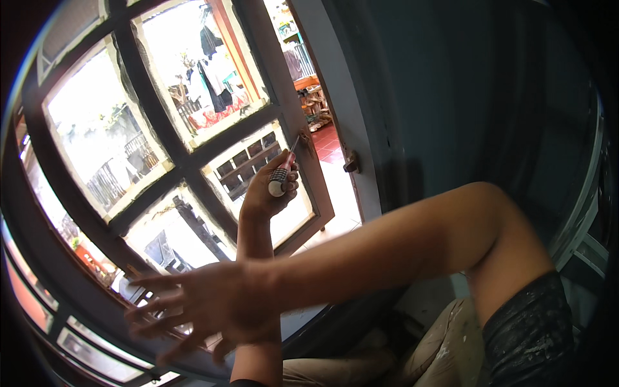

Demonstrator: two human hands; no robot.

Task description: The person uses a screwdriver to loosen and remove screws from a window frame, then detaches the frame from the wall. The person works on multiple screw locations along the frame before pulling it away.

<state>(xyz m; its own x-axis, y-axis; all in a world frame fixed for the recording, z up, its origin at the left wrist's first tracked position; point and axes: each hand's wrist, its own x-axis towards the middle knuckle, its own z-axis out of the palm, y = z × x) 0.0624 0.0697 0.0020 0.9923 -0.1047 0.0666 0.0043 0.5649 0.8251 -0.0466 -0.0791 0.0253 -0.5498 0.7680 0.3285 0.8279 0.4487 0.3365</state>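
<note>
My left hand (264, 193) grips a screwdriver (279, 180) with a pink and patterned handle. Its thin shaft points up toward a small fitting (305, 142) in the edge of the glass-paned door (184, 158); whether the tip touches it I cannot tell. My right hand (213, 309) is open, fingers spread and slightly blurred, reaching leftward across my left forearm near the lower glass panes. It holds nothing that I can see.
The door stands ajar beside a dark frame with a metal catch (351, 161). A dark grey panel (464, 109) fills the right. Outside are hanging clothes (216, 84), a shelf of footwear (314, 103) and red floor tiles (325, 145). My legs (445, 342) show below.
</note>
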